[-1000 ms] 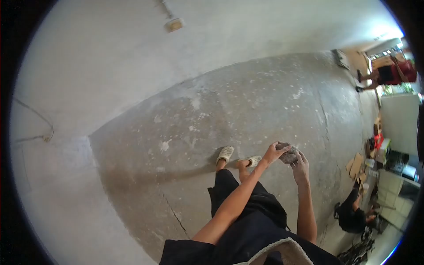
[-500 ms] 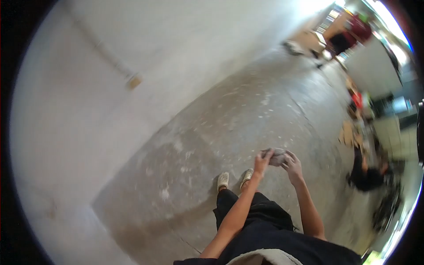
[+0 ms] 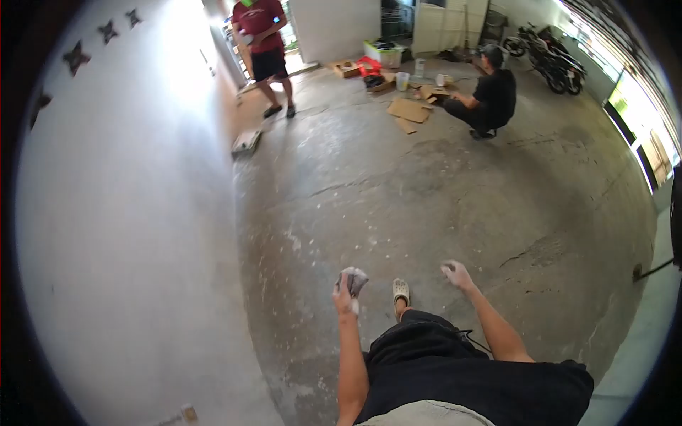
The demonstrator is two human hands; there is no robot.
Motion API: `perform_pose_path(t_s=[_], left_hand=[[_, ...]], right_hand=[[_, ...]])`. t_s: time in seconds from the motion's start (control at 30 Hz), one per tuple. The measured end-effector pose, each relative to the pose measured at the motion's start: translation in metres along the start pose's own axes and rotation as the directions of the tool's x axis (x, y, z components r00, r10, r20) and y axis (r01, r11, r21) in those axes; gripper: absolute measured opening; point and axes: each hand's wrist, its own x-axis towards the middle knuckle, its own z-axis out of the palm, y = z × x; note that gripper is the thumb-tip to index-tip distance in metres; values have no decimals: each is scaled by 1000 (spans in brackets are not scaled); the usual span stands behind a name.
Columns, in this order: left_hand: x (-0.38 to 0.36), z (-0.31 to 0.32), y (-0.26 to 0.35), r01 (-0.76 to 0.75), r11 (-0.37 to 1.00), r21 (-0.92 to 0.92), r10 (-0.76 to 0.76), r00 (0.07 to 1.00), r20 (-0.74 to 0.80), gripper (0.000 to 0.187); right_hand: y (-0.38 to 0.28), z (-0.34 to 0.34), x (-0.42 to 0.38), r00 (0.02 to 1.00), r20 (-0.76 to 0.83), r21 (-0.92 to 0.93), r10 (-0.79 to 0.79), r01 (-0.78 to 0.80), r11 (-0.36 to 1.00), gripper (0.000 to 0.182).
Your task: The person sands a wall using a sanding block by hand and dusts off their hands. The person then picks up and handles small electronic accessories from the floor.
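Observation:
My left hand (image 3: 344,292) is closed around a crumpled grey cloth-like wad (image 3: 354,280), pale with white dust, in front of my left leg. White powder coats those fingers and also my right hand (image 3: 457,274). The right one hangs out to the side over the floor, away from the wad, its fingers loosely curled and a dark gap showing between them. Between my two hands one of my feet shows in a beige clog (image 3: 401,292).
A white wall (image 3: 149,234) runs along my left. Ahead, a person in a red shirt (image 3: 259,28) stands by a doorway. Another person in black (image 3: 496,92) squats beside flattened cardboard (image 3: 409,110) and buckets. Motorcycles (image 3: 550,60) stand at the far right on the concrete floor (image 3: 426,192).
My hands have parted: both were on the grey wad, and now only the left has it. My view has swung from the wall toward the room and the two people.

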Motion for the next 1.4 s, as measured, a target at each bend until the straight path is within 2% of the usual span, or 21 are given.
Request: perform_pose_path(t_s=[0.03,0.07,0.13,0.17,0.2,0.23,0.3,0.37,0.4,0.47,0.53,0.6,0.73,0.77,0.83,0.97,1.07,1.1,1.17,1.23,1.4], left_hand=[[15,8,0,31,1000,-4,-31,999,25,24],[32,11,3,60,998,-12,-59,997,49,26],[73,-5,11,65,998,-12,-64,993,102,28],[90,-18,14,58,998,-30,-58,998,4,28],[107,-28,23,39,998,-46,-43,995,-94,28],[116,-26,34,9,1000,-30,-13,992,-125,27],[129,-38,51,-47,999,-27,42,983,-180,27],[152,-48,54,-82,997,1,80,969,-232,26],[161,-34,58,-107,994,-12,101,966,-239,26],[173,-4,67,-118,989,-88,83,940,-330,24],[213,20,67,-103,990,-98,70,952,-298,23],[254,47,69,-86,991,-102,57,964,-261,22],[362,140,68,-48,977,-206,33,996,-78,20],[391,158,68,-28,987,-157,2,987,-163,17],[441,207,72,5,978,-207,-25,995,-94,15],[542,293,67,52,966,-251,-83,990,-113,12],[592,338,70,95,979,-179,-87,995,56,11],[611,355,72,151,978,-140,-137,985,104,10],[636,403,76,261,964,-59,-248,954,166,10],[634,474,90,261,965,-14,-258,959,117,12],[718,502,26,168,986,16,-168,968,185,25]], right_hand=[[85,-20,26,950,-154,-378,-273,199,904,35],[105,-42,17,979,-192,-443,-73,-21,896,35],[222,-85,9,988,-145,-595,53,-130,793,35],[214,-108,-14,969,-99,-654,225,-234,719,35],[186,-130,-27,821,-67,-600,567,-487,635,45],[248,-141,-24,748,-157,-624,645,-582,522,42],[211,-162,-36,571,-250,-453,782,-783,427,40],[175,-165,-19,562,-341,-451,754,-801,393,37],[171,-164,14,584,-336,-468,739,-784,408,37],[207,-161,90,691,-74,-614,719,-600,513,31],[164,-143,164,785,-146,-447,602,-595,668,26],[166,-121,261,968,-71,-438,240,-246,864,23],[33,-79,415,990,-72,-309,-118,90,947,28],[-19,-74,436,999,-47,-261,-19,6,965,29],[-101,-72,481,997,-36,-207,63,-69,976,31],[-185,-92,554,988,33,-294,-149,152,944,31],[-248,-118,579,973,54,-257,-223,230,939,30],[-261,-130,586,961,33,-221,-276,276,935,30],[-290,-152,603,984,85,-162,-155,167,973,30],[-312,-182,626,994,75,-183,-80,93,979,31],[-287,-236,716,998,-62,-156,-15,6,988,32]])
